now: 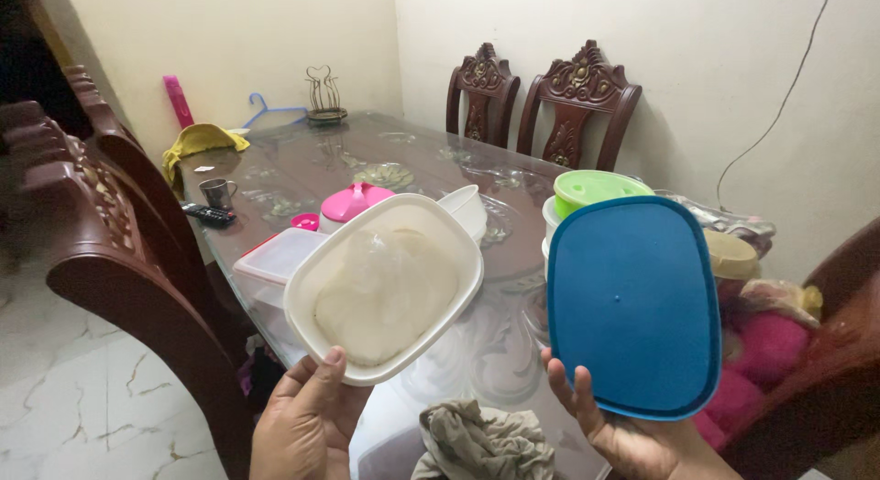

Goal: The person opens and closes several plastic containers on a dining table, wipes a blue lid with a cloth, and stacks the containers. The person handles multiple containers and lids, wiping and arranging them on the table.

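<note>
Two carved dark-wood chairs (541, 99) stand at the upper middle behind a glass-topped floral worktop (302, 168), against cream walls. At lower centre the left hand (307, 425) grips a white rounded-rectangular plastic container (385, 287) by its rim; at lower right the right hand (632, 434) holds a blue rounded-rectangular plastic lid (632, 306) upright. White marble floor (82, 397) shows at lower left.

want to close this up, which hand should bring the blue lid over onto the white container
Probably the right hand: it already holds the blue lid from below, free to move. The left hand grips the white container by its near rim, open side up, so it can simply steady it.
</note>
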